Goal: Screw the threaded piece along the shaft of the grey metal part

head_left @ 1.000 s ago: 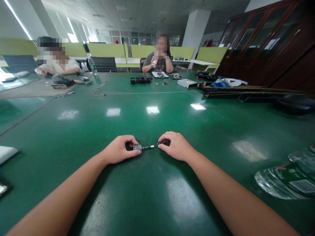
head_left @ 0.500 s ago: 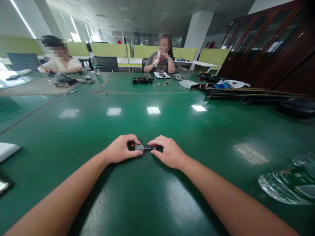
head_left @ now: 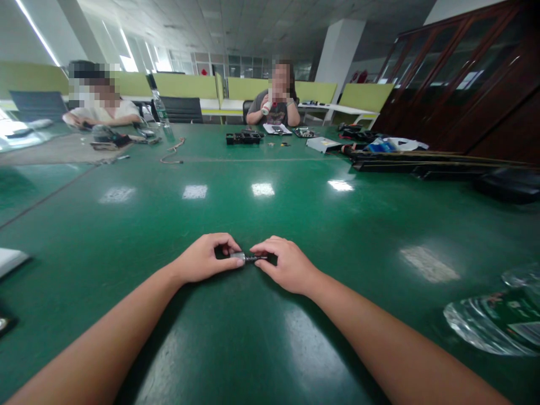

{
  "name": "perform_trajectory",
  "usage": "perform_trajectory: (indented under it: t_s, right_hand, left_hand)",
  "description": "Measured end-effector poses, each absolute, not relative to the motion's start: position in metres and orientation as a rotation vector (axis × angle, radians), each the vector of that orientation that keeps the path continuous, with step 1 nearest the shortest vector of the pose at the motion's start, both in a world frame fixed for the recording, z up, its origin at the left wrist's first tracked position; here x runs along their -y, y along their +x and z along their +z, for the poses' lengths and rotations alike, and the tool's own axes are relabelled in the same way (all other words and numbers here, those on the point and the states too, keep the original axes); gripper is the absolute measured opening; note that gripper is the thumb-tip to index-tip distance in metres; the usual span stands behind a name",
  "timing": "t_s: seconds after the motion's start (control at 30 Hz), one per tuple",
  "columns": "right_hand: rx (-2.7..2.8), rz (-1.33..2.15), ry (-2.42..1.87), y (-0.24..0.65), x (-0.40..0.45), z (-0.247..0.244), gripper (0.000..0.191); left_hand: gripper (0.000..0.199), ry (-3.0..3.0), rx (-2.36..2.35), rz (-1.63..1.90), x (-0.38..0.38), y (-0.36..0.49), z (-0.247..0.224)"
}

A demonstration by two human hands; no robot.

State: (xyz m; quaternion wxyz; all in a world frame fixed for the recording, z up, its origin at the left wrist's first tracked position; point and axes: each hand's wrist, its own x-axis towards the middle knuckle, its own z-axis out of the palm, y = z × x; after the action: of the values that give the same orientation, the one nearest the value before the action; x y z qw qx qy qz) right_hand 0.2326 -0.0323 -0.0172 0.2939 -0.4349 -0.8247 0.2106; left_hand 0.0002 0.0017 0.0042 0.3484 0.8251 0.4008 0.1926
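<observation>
A small metal part (head_left: 238, 256), a silvery cylinder with a thin dark shaft pointing right, lies low over the green table (head_left: 261, 214). My left hand (head_left: 211, 257) pinches the cylinder between thumb and fingers at its left end. From the right, my right hand (head_left: 287, 263) holds the dark shaft (head_left: 258, 257) between thumb and fingertips. A short stretch of the part shows between the two hands. Whether it touches the table cannot be made out.
A plastic water bottle (head_left: 498, 320) lies at the right. A white object (head_left: 12, 261) is at the left edge. Black parts (head_left: 244, 137), a cable (head_left: 172, 153) and long dark strips (head_left: 396, 162) lie farther back. Two people sit across the table.
My hands and the part have shifted very slightly down in view. The cylinder is a little more covered by my left hand's fingers. Both hands keep their hold.
</observation>
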Motion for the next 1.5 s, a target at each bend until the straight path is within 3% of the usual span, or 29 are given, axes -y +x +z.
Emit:
perform_trajectory:
  t_s: [1.5]
  right_hand:
    - [2.224, 0.487, -1.185, 0.2359, 0.0325, -0.0144, 0.010]
  left_hand:
    - [0.027, 2.219, -1.063, 0.497, -0.0003, 0.0002, 0.0036]
